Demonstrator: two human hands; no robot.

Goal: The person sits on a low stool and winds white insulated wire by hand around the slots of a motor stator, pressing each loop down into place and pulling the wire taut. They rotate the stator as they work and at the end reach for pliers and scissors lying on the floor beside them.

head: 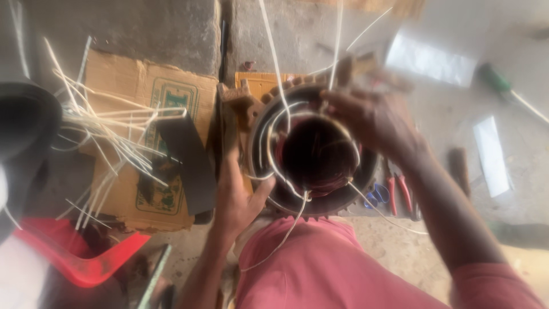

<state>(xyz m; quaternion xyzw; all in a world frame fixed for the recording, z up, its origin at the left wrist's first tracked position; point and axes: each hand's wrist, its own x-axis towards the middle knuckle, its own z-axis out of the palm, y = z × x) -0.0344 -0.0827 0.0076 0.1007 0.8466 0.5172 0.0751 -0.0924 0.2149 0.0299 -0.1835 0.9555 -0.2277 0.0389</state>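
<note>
On the person's lap, against the pink shirt (320,269), sits a round motor stator (313,154) with reddish copper windings showing in its bore. The left hand (240,197) presses against the housing's left side, palm on the outer wall; how tightly its fingers close cannot be told, since they wrap out of sight. The right hand (372,117) reaches over the upper rim, but the blur hides whether its fingers (337,103) are together or apart. White insulating sleeves (274,57) rise from the windings towards the camera, and one trails down over the shirt.

Done well, this step probably asks for a steady brace from the left hand, so the housing does not roll while the right works at the rim, and for keeping the sleeves untangled.

A loose heap of white sleeving (103,131) lies on flattened cardboard (143,97) to the left. Red-handled pliers (400,191) rest on the concrete floor (503,114) just right of the stator.
</note>
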